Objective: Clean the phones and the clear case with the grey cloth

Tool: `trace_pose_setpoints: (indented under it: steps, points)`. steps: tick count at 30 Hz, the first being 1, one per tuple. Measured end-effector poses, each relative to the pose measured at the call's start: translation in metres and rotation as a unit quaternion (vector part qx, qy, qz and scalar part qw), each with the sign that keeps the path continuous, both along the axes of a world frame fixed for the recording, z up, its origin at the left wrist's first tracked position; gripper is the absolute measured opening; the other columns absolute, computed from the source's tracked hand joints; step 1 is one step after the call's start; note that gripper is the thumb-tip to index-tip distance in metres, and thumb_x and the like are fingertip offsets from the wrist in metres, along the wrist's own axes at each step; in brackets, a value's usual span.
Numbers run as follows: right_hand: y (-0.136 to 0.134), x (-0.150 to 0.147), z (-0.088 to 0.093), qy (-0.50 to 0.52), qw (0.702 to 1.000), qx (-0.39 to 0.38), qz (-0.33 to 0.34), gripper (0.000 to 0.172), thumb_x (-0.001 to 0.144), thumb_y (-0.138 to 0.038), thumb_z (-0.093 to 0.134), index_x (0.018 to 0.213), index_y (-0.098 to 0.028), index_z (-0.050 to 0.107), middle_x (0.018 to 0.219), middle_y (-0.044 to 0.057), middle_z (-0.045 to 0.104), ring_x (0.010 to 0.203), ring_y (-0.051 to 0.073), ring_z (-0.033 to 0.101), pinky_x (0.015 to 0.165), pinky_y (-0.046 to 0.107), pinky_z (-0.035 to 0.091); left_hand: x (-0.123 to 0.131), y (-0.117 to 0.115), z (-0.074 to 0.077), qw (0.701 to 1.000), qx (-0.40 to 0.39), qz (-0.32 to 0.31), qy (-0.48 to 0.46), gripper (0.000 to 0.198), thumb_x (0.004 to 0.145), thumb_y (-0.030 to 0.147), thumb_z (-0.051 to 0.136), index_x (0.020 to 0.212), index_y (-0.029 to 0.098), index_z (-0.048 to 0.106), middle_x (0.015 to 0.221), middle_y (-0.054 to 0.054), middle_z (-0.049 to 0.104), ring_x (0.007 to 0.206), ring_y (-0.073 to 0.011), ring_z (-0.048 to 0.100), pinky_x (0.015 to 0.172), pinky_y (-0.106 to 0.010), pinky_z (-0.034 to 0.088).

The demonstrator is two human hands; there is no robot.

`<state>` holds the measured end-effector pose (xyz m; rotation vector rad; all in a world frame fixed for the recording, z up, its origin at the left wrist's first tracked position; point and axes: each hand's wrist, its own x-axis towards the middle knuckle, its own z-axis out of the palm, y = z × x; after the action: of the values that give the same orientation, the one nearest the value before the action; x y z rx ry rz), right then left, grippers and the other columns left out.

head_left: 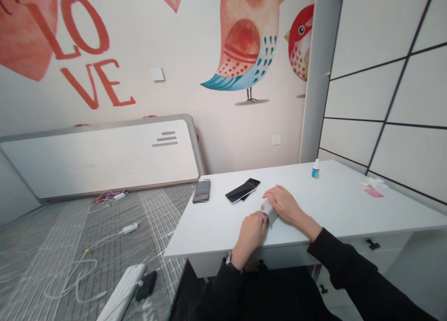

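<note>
A small white object [268, 209] is between my two hands, just above or on the white table [216, 230]. My left hand [252, 232] is closed at its near left end, with something small and shiny by the fingers. Over its far right side curves my right hand [284, 204], fingers together and pressed on it. Much of the object is covered, so its kind cannot be made out. Just beyond my hands lies a dark-screened phone [240, 192], overlapping another dark, flat device [254, 183].
A dark blurred item [201, 191] lies at the table's left corner. Toward the back right stands a small white-and-blue bottle [315, 169]. Near the right end are a pink slip [373, 192] and crumpled tissue [374, 184]. A power strip [122, 290] and cables lie on the floor.
</note>
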<state>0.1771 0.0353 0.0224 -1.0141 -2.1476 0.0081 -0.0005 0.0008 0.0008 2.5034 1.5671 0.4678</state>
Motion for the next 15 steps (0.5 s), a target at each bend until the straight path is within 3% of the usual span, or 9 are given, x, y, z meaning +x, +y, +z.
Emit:
trace_pose_setpoints:
  steps: [3, 7, 11, 15]
  points:
    - [-0.006, -0.006, -0.004, -0.012, 1.0, 0.005, 0.013, 0.049, 0.109, -0.028, 0.026, 0.111, -0.019, 0.075, 0.117, 0.011, 0.077, 0.122, 0.028, 0.065, 0.122, 0.064, 0.026, 0.001, -0.001, 0.001, 1.0, 0.004, 0.002, 0.0, 0.025, 0.101, 0.038, 0.065, 0.113, 0.016, 0.068, 0.108, -0.005, 0.072, 0.097, -0.0191, 0.071, 0.089, -0.042, 0.061]
    - [-0.015, -0.014, -0.007, -0.044, 0.997, 0.004, 0.068, 0.045, 0.108, -0.028, 0.03, 0.119, -0.025, 0.074, 0.121, 0.005, 0.077, 0.125, 0.023, 0.064, 0.123, 0.053, 0.032, 0.0, 0.0, 0.001, 1.0, 0.004, -0.007, 0.003, 0.026, 0.101, 0.038, 0.065, 0.115, 0.016, 0.068, 0.11, -0.006, 0.072, 0.097, -0.0192, 0.071, 0.089, -0.042, 0.06]
    - [0.007, 0.006, 0.0, -0.025, 1.0, -0.004, 0.005, 0.048, 0.108, -0.025, 0.029, 0.103, -0.019, 0.077, 0.11, 0.012, 0.079, 0.111, 0.029, 0.07, 0.116, 0.065, 0.036, -0.001, -0.006, 0.005, 0.999, 0.019, -0.026, -0.004, 0.024, 0.103, 0.037, 0.062, 0.114, 0.016, 0.068, 0.106, -0.005, 0.072, 0.094, -0.0183, 0.071, 0.088, -0.041, 0.06]
    - [0.005, -0.001, -0.001, -0.024, 1.0, -0.006, 0.005, 0.046, 0.108, -0.023, 0.03, 0.111, -0.02, 0.076, 0.117, 0.011, 0.078, 0.123, 0.029, 0.065, 0.12, 0.066, 0.028, 0.0, -0.006, 0.006, 1.0, 0.018, -0.02, -0.001, 0.023, 0.103, 0.036, 0.062, 0.114, 0.016, 0.068, 0.106, -0.005, 0.072, 0.094, -0.0185, 0.071, 0.089, -0.041, 0.061]
